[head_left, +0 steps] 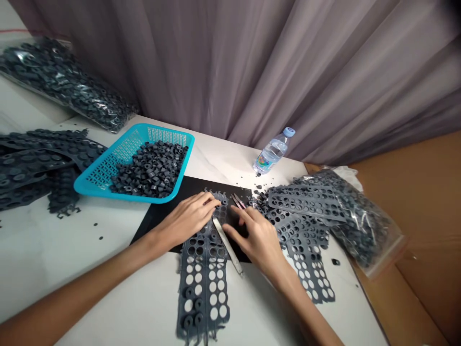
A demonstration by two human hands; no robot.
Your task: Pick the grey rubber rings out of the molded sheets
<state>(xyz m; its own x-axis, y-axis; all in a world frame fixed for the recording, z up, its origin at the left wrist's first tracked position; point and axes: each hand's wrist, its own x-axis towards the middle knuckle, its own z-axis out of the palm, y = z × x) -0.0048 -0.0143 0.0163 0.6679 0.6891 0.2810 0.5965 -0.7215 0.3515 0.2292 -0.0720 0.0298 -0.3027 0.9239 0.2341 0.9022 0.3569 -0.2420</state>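
A grey rubber sheet (203, 278) full of punched holes lies in front of me, its far end on a black mat (169, 216). My left hand (187, 218) rests on the sheet's far end, fingers curled and pressing it down. My right hand (257, 238) lies beside the sheet, fingers bent down onto the mat. A metal pair of tweezers (227, 245) lies between the two hands, close to my right fingertips; I cannot tell if they touch. A second pointed tool (238, 201) sits just beyond the right hand.
A turquoise basket (108, 168) holds several dark rubber rings. Punched sheets are piled at the right (306, 216) and at the left (32, 163). Plastic bags of parts lie far left (65, 84) and right (363, 230). A water bottle (272, 153) stands near the curtain.
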